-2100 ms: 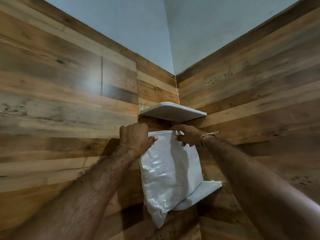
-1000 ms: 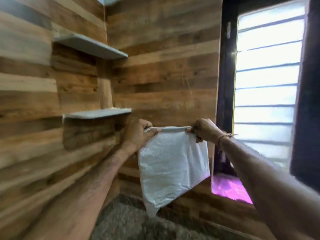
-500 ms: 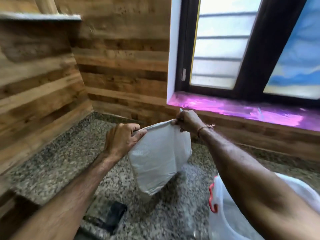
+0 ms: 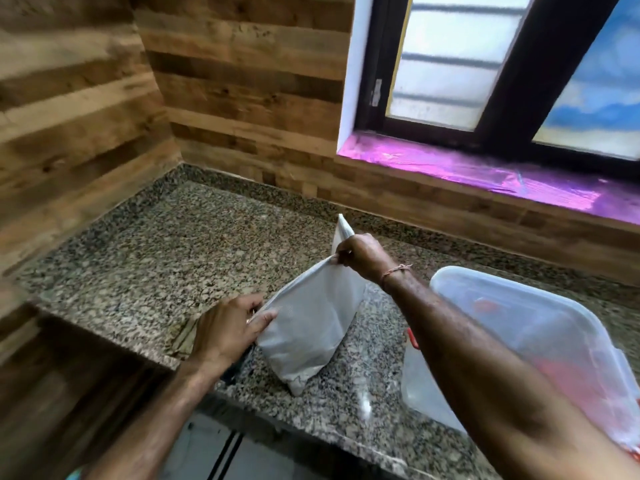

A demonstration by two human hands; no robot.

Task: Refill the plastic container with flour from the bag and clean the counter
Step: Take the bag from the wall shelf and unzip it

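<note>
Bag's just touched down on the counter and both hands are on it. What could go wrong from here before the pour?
1. The flour bag rests near the front edge of the granite counter, tilted. If the left hand lets go, it may slump or slide off.
2. The right hand pinches only the top corner; a hard pull might tear it and spill flour.
3. The plastic container appears to have its lid on, so pouring now would likely dump flour onto the lid.

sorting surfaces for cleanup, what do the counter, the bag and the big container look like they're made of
Counter: polished granite or similar stone, by its speckled grey-brown grain and slight sheen. Bag: thin white plastic or woven poly, soft and creased; hard to tell which. Container: translucent, cloudy rigid plastic with a red clip.
</note>
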